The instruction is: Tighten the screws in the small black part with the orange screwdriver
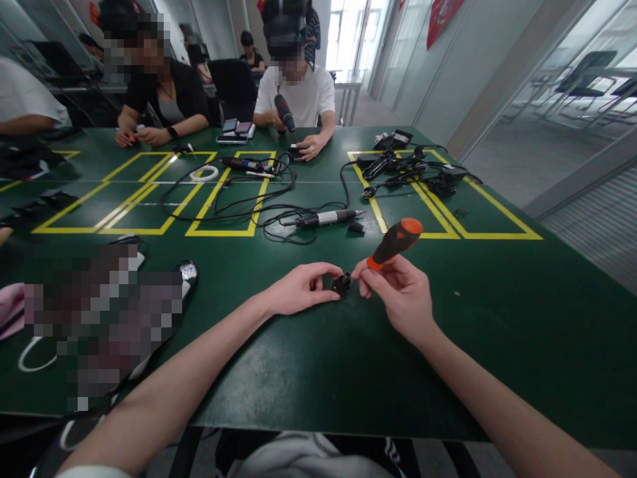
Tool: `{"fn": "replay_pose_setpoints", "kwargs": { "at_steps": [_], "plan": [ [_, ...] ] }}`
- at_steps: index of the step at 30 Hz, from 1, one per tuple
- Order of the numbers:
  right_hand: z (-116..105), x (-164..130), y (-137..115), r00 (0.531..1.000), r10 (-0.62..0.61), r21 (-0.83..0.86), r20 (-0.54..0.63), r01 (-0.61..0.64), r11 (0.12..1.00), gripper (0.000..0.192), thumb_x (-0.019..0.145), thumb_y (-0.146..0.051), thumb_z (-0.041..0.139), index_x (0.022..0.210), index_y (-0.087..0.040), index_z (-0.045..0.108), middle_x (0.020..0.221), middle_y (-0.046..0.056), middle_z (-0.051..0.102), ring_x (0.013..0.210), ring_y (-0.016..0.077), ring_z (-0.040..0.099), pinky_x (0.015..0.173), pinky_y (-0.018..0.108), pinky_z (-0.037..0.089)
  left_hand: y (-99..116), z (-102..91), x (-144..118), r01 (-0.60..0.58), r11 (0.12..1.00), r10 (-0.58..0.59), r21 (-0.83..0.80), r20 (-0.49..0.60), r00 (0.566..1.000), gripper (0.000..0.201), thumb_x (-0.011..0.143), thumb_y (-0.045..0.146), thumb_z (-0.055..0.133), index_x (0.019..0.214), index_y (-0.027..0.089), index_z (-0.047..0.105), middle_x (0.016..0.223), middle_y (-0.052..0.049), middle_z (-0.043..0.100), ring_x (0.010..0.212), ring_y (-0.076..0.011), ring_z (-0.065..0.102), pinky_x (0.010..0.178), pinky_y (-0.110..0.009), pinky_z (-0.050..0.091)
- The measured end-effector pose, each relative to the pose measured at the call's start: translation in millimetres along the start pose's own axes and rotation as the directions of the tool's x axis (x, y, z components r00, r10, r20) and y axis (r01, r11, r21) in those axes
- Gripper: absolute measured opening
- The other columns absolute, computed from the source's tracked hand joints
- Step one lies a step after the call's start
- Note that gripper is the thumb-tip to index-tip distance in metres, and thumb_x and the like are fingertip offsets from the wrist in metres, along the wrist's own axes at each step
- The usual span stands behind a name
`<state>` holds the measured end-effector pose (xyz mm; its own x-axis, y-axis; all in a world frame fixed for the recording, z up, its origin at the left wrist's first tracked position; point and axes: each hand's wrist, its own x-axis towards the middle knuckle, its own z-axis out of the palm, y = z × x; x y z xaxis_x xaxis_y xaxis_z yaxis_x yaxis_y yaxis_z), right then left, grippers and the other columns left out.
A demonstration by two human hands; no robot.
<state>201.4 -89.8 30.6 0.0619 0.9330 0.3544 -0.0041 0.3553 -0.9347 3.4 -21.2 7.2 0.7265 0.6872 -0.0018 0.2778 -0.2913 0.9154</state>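
My left hand point(304, 288) rests on the green table with thumb and fingers closed around a small black part point(341, 285). A short round piece sticks up from the top of that part. In my right hand point(401, 292) is a screwdriver point(397, 243) with a black and orange handle, held between thumb and fingers. Its handle leans up and to the right. The tip end points down toward the black part, but my fingers hide most of the shaft, and I cannot tell whether it touches.
Ahead lie an electric screwdriver point(328, 218) with looped cable, a small black piece point(356, 228) and a heap of black cables point(413, 162). Yellow tape point(223, 233) marks the green table point(279, 385). Blurred flat items point(134, 332) lie left. Across sits a person holding a power tool point(284, 113).
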Motion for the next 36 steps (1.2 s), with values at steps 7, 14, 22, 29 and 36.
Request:
{"fn": "replay_pose_setpoints", "kwargs": {
  "at_steps": [7, 14, 22, 29, 36],
  "plan": [
    [0, 1, 2, 1.0, -0.006, 0.044, 0.028, 0.005, 0.999, 0.03, 0.09, -0.051, 0.075, 0.091, -0.021, 0.073, 0.076, 0.003, 0.074, 0.054, 0.0134, 0.063, 0.051, 0.03, 0.056, 1, 2.0, -1, -0.017, 1.0, 0.017, 0.022, -0.012, 1.0, 0.048, 0.082, 0.034, 0.079, 0.124, 0.015, 0.068, 0.079, 0.003, 0.061, 0.063, -0.0091, 0.052, 0.062, -0.022, 0.04],
    [-2, 2, -1, 1.0, -0.009, 0.001, -0.017, 0.009, 1.0, 0.031, 0.09, -0.05, 0.076, 0.085, -0.02, 0.073, 0.075, 0.004, 0.076, 0.055, 0.0142, 0.064, 0.052, 0.03, 0.057, 1, 2.5, 1, 0.057, 0.996, -0.06, -0.062, -0.056, 0.997, 0.044, 0.077, 0.036, 0.083, 0.113, 0.014, 0.07, 0.074, 0.005, 0.06, 0.06, -0.0081, 0.045, 0.059, -0.021, 0.037],
    [-9, 9, 4, 0.993, 0.04, -0.019, -0.116, -0.042, 0.999, 0.03, 0.081, -0.047, 0.085, 0.084, -0.021, 0.069, 0.059, -0.003, 0.067, 0.044, 0.011, 0.058, 0.042, 0.024, 0.048, 5, -2.8, 1, 0.105, 0.99, -0.106, -0.097, 0.001, 0.994, 0.04, 0.082, 0.038, 0.077, 0.113, 0.012, 0.075, 0.062, 0.006, 0.054, 0.057, -0.0077, 0.039, 0.054, -0.02, 0.028],
    [-16, 15, 12, 0.939, 0.344, 0.342, 0.007, -0.325, 0.882, 0.035, 0.082, -0.05, 0.084, 0.098, -0.026, 0.064, 0.086, -0.002, 0.08, 0.062, 0.0131, 0.07, 0.054, 0.024, 0.058, -1, -3.9, 3, 0.125, 0.978, -0.13, -0.169, -0.013, 0.991, 0.039, 0.08, 0.034, 0.08, 0.109, 0.009, 0.074, 0.06, 0.004, 0.06, 0.054, -0.0076, 0.046, 0.052, -0.019, 0.032],
    [-16, 13, 5, 0.955, 0.292, 0.36, -0.051, -0.255, 0.898, 0.037, 0.078, -0.049, 0.088, 0.095, -0.026, 0.065, 0.084, -0.001, 0.08, 0.061, 0.0128, 0.068, 0.053, 0.024, 0.056, 1, -6.2, 3, 0.137, 0.93, -0.142, -0.341, 0.009, 0.99, 0.039, 0.077, 0.034, 0.082, 0.106, 0.01, 0.071, 0.077, -0.002, 0.073, 0.059, -0.0095, 0.063, 0.058, -0.021, 0.045]
  ]
}}
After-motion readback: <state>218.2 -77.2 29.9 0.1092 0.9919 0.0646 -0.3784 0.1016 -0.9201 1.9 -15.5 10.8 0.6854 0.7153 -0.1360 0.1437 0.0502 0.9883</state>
